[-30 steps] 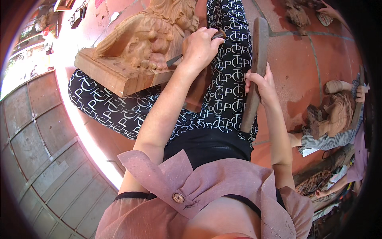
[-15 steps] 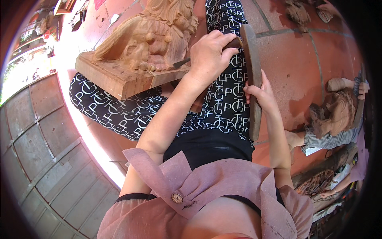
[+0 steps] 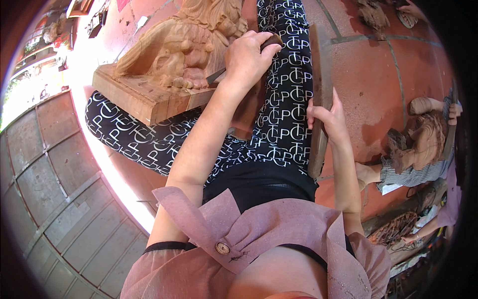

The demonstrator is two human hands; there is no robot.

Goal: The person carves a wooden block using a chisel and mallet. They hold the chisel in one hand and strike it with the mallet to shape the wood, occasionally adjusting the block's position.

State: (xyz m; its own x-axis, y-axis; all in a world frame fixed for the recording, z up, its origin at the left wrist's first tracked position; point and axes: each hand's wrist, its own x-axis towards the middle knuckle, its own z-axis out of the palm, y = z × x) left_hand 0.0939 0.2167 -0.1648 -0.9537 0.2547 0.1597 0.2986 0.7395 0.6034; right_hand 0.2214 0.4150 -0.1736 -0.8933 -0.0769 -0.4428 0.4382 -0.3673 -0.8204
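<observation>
A pale wooden carving with a thick square base rests by my left leg. My left hand is closed round a chisel. The dark blade points at the foot of the carved figure; whether its tip touches the wood I cannot tell. The end of its wooden handle shows past my thumb. My right hand grips a long flat piece of wood, seen nearly edge-on, beside my right leg. A gap lies between this wood and the chisel handle.
Red floor tiles stretch to the right. There another person's leg and hand show beside a brown wooden carving. More wood lies at the far right. A grey metal panel stands on the left.
My left hand and the chisel have shifted left and slightly away from me. The flat wood in my right hand has swung a little to the right, away from the chisel handle.
</observation>
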